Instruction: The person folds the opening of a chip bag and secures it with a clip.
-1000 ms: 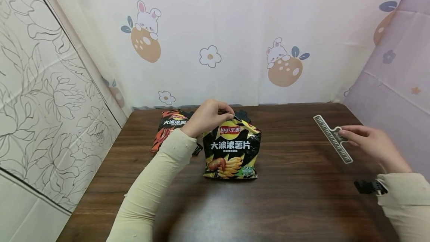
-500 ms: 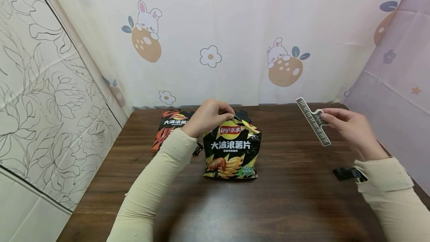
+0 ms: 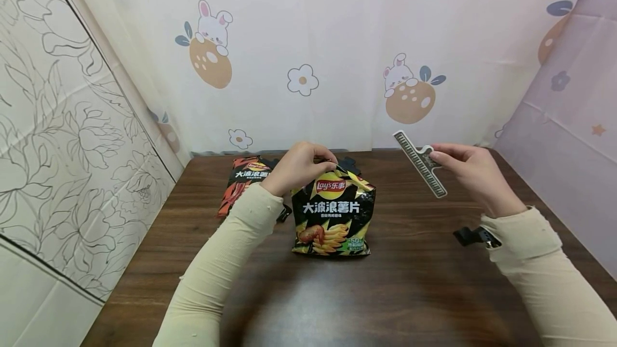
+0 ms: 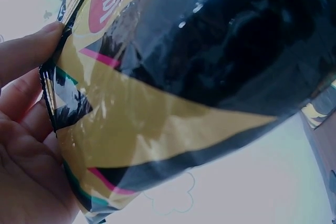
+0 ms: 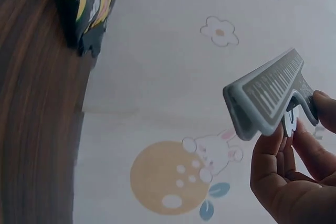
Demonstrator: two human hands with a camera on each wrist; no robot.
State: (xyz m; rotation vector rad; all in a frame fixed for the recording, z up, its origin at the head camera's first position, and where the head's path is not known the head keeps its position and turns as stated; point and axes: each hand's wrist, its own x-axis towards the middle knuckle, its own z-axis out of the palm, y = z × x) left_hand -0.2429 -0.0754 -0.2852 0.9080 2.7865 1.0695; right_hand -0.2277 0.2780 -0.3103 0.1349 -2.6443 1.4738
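A black and yellow Lay's chip bag (image 3: 332, 216) stands upright in the middle of the wooden table. My left hand (image 3: 300, 169) pinches its top edge; the left wrist view shows the thumb (image 4: 37, 45) on one side of the folded rim and fingers on the other. My right hand (image 3: 474, 175) holds a long grey clip (image 3: 420, 164) by its handle, in the air to the right of the bag. A keyboard-like pattern marks the clip. In the right wrist view, the plates of the clip (image 5: 265, 95) seem parted at the near end.
A red and black Lay's bag (image 3: 236, 189) lies at the back left, partly hidden by my left arm. Dark objects (image 3: 349, 165) show behind the standing bag. A printed curtain (image 3: 337, 25) hangs along the table's back edge, and a flower-patterned panel (image 3: 82, 133) borders the left.
My right hand has moved left and a little farther back with the clip, closer to the standing bag. My left hand and the bag have stayed in place.
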